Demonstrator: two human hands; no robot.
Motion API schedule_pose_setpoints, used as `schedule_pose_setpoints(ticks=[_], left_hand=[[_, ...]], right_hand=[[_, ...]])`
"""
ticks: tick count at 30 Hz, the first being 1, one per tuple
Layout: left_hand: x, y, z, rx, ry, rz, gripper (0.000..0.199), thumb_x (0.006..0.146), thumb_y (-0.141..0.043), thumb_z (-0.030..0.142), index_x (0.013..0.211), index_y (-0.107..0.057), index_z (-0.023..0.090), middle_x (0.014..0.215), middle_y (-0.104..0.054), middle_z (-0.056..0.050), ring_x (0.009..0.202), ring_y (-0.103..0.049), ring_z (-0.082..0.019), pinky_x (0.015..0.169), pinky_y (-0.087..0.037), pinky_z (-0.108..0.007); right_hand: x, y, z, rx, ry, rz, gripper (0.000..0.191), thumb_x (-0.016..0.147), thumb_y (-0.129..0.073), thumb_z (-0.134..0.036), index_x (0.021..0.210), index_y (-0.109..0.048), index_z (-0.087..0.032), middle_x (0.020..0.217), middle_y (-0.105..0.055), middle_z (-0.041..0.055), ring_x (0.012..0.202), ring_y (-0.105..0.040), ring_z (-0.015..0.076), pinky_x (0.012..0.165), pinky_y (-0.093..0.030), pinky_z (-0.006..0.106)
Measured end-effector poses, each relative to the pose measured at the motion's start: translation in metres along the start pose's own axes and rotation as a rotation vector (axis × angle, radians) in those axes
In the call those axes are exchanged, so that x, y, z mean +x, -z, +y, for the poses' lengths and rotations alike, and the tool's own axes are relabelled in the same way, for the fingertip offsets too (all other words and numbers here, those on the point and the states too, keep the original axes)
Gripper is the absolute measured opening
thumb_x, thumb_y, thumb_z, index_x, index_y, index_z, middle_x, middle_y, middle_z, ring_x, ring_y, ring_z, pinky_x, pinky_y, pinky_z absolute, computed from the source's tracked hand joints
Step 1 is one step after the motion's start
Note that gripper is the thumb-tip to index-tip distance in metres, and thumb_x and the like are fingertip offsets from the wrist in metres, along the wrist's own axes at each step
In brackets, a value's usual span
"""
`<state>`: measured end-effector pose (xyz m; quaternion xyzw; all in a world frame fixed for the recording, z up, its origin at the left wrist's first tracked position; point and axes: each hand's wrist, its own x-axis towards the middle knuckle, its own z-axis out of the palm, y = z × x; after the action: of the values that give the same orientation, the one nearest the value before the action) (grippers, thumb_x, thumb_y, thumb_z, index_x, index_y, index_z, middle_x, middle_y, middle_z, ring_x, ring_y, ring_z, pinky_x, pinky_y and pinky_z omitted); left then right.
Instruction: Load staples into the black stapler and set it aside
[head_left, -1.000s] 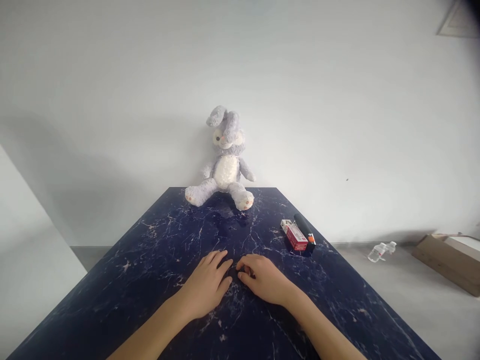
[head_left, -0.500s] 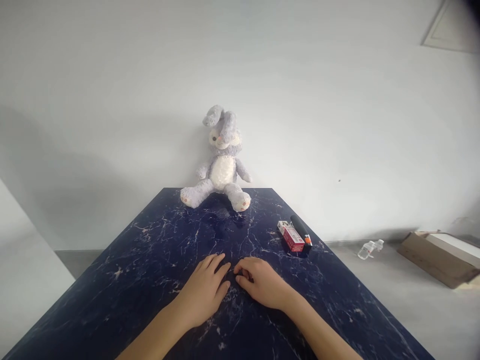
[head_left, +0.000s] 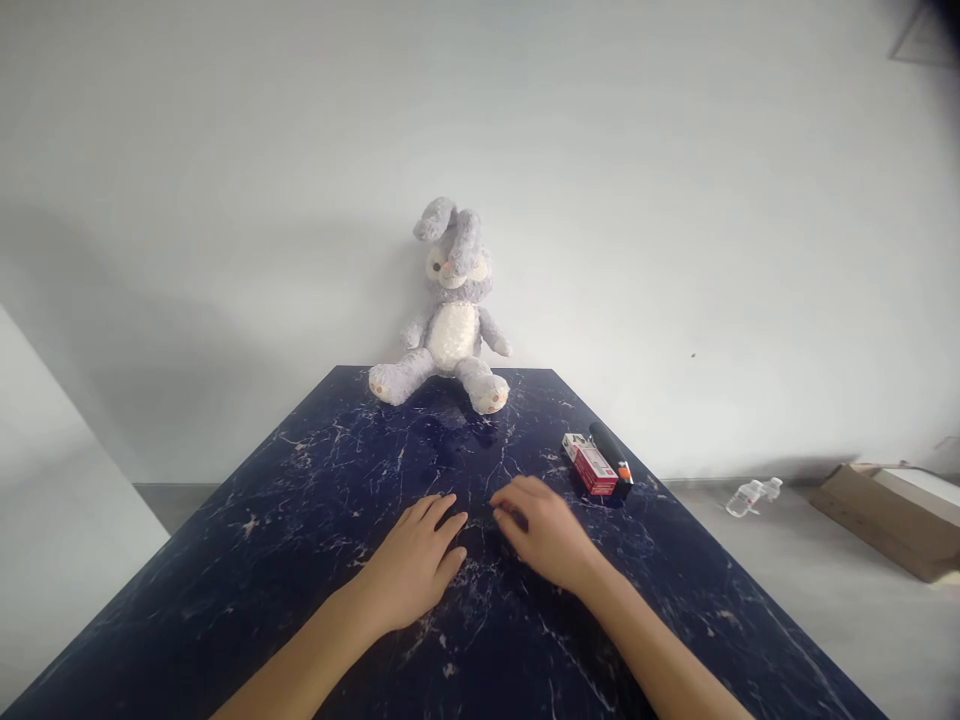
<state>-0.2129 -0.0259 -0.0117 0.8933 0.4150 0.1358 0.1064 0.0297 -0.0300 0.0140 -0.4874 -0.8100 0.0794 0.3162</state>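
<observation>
My left hand (head_left: 418, 560) rests on the dark blue marbled table (head_left: 300, 540) with its fingers stretched out and nothing in them. Slightly ahead and to its right is my right hand (head_left: 544, 530), loosely curved, with a gap between thumb and fingers and nothing visible in it. The closest object to it is a small red and white box (head_left: 591, 466) on the right side of the table. Beside that box lies a black cylindrical item (head_left: 613, 452) with an orange spot. I cannot make out its exact kind.
A grey plush rabbit (head_left: 456, 335) sits at the table's far edge near the wall (head_left: 675, 200). On the floor to the right are clear plastic bottles (head_left: 744, 498) and a cardboard box (head_left: 877, 520).
My right hand has moved forward and right, away from my left hand and closer to the red and white box. My left hand stays flat; the view has shifted slightly.
</observation>
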Motion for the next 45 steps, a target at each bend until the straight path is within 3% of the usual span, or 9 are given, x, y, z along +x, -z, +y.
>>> schedule_pose_setpoints(ticks=[3,6,9,16,22,30,38,42,45], left_hand=[[0.001,0.005,-0.003,-0.052,-0.01,0.007,0.05,0.1,-0.035,0.052,0.146,-0.043,0.034,0.157,-0.036,-0.004,0.145,-0.029,-0.034,0.112,-0.034,-0.059],[0.003,0.014,-0.007,-0.099,-0.008,0.074,0.045,0.101,-0.036,0.049,0.142,-0.049,0.034,0.151,-0.044,-0.003,0.141,-0.034,-0.031,0.111,-0.037,-0.055],[0.001,0.024,-0.018,-0.118,0.03,0.195,0.04,0.102,-0.036,0.044,0.135,-0.056,0.033,0.142,-0.054,-0.003,0.134,-0.043,-0.027,0.111,-0.038,-0.051],[-0.019,0.039,-0.057,-0.185,0.209,0.278,0.04,0.1,-0.037,0.047,0.121,-0.066,0.029,0.119,-0.067,-0.005,0.11,-0.061,-0.025,0.095,-0.051,-0.043],[-0.015,0.035,-0.05,-0.178,0.142,0.26,0.036,0.099,-0.04,0.045,0.118,-0.067,0.031,0.114,-0.068,-0.003,0.108,-0.061,-0.024,0.093,-0.051,-0.042],[-0.013,0.031,-0.043,-0.145,0.102,0.249,0.033,0.1,-0.041,0.04,0.125,-0.062,0.031,0.121,-0.066,-0.003,0.113,-0.059,-0.025,0.105,-0.042,-0.047],[-0.009,0.025,-0.057,-0.238,0.27,0.381,0.039,0.099,-0.04,0.035,0.135,-0.051,0.026,0.12,-0.067,-0.007,0.104,-0.064,-0.024,0.092,-0.048,-0.039],[-0.012,0.029,-0.068,-0.287,0.396,0.426,0.036,0.101,-0.034,0.034,0.13,-0.054,0.025,0.095,-0.073,-0.004,0.088,-0.069,-0.023,0.079,-0.049,-0.033],[-0.014,0.033,-0.078,-0.206,0.445,0.507,0.034,0.1,-0.036,0.03,0.124,-0.059,0.025,0.092,-0.073,-0.004,0.087,-0.069,-0.022,0.078,-0.049,-0.032]], right_hand=[[0.002,0.021,0.033,-0.213,-0.148,0.35,0.027,0.094,-0.047,-0.033,0.111,-0.065,-0.022,0.108,-0.065,0.0097,0.107,-0.055,0.027,0.099,-0.038,0.042],[-0.004,0.044,0.076,-0.362,-0.516,0.557,0.051,0.091,-0.047,-0.049,0.132,-0.054,-0.021,0.133,-0.055,0.014,0.125,-0.046,0.035,0.106,-0.031,0.051],[-0.012,0.057,0.114,-0.282,-0.874,0.416,0.073,0.09,-0.036,-0.06,0.144,-0.04,-0.012,0.134,-0.056,0.022,0.122,-0.052,0.0377,0.097,-0.041,0.048],[-0.017,0.06,0.135,-0.247,-0.885,0.237,0.055,0.088,-0.039,-0.054,0.121,-0.065,-0.017,0.1,-0.072,0.017,0.098,-0.066,0.0365,0.08,-0.047,0.044],[-0.008,0.042,0.111,-0.188,-0.786,0.199,0.051,0.089,-0.039,-0.055,0.112,-0.069,-0.02,0.091,-0.073,0.0123,0.086,-0.067,0.0311,0.072,-0.046,0.037],[0.017,-0.014,0.032,0.057,-0.532,0.118,0.042,0.09,-0.047,-0.05,0.118,-0.067,-0.025,0.098,-0.075,0.0045,0.085,-0.068,0.024,0.074,-0.047,0.031],[0.057,-0.078,-0.039,0.24,-0.407,0.108,0.035,0.092,-0.048,-0.042,0.115,-0.066,-0.022,0.1,-0.074,0.0056,0.087,-0.068,0.0233,0.076,-0.048,0.032],[0.073,-0.094,-0.051,0.342,-0.299,0.031,0.033,0.092,-0.049,-0.037,0.119,-0.065,-0.026,0.1,-0.075,0.0026,0.09,-0.069,0.0209,0.081,-0.05,0.03],[0.073,-0.094,-0.049,0.402,-0.262,0.026,0.043,0.095,-0.044,-0.039,0.135,-0.053,-0.025,0.126,-0.066,0.0054,0.111,-0.064,0.0207,0.094,-0.048,0.032]])
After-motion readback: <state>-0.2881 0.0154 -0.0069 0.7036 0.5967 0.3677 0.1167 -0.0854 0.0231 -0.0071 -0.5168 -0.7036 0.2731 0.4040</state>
